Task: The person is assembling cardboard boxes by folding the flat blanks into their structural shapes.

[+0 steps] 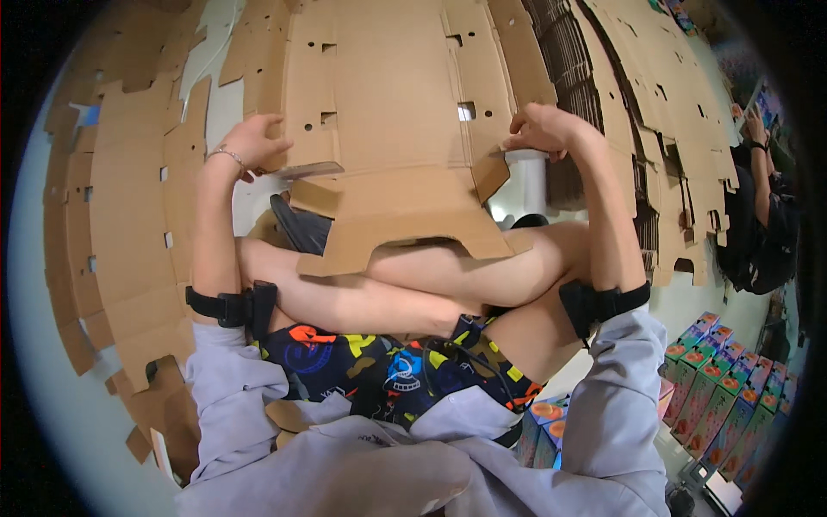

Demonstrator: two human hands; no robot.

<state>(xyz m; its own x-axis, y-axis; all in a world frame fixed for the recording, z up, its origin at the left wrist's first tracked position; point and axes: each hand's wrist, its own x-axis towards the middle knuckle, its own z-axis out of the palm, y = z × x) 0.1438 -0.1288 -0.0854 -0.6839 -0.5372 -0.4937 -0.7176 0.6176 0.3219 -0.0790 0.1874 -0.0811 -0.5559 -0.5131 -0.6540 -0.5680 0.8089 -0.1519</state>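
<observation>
A large flat die-cut cardboard sheet (pixel 379 95) stretches out in front of me, with its side strips raised and its near end flap (pixel 405 215) bent up over my crossed legs. At its left near corner, my left hand (pixel 256 144) has its fingers curled over the edge of the sheet, above a small tab (pixel 312 170). My right hand (pixel 543 129) grips the right side strip near the opposite corner, its fingertips partly hidden. Between the hands a fold line crosses the sheet, and small slots and round holes run along both sides.
More cut cardboard sheets (pixel 129 198) lie at the left. On the right stand a stack of folded cardboard (pixel 568 77) and further flat sheets (pixel 672 112). Colourful printed boxes (pixel 724 388) are lined up at the lower right. Another person's arm (pixel 760 164) shows at the far right.
</observation>
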